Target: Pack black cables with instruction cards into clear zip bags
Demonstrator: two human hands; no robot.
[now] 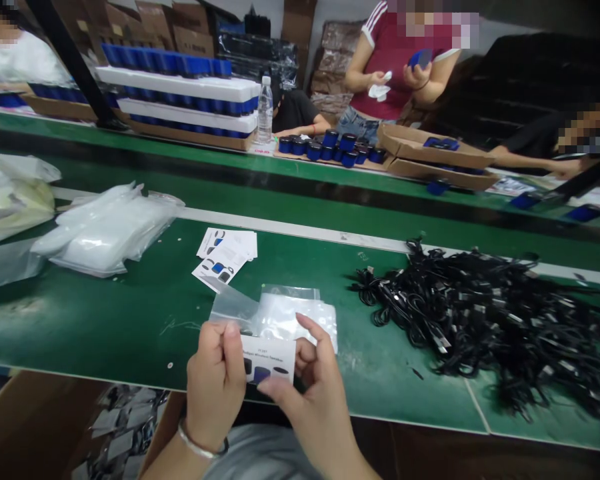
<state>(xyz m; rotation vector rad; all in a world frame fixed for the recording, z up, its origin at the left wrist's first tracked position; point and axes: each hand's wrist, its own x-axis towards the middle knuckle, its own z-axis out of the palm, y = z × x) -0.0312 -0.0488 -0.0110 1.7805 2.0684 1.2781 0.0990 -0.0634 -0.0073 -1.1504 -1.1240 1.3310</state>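
Above the table's near edge, a printed card point(273, 353) with pictures of small dark and blue speakers is between my hands. My right hand point(317, 393) has its thumb on the card's lower edge and curled fingers at its right side; the index finger is raised. My left hand point(217, 373) is closed at the card's left edge, and a clear plastic bag point(234, 308) sticks up from its fingertips. Whether it also grips the card is hidden. Just beyond lie flat clear bags point(297, 313) and a small pile of similar cards point(223, 263).
Coiled black cables point(480, 320) are heaped on the green table point(145, 327) at right. Filled plastic bags point(110, 227) lie at left. An open box point(40, 413) of small packets stands below. Across are blue speakers point(330, 150), a bottle point(265, 112) and several people.
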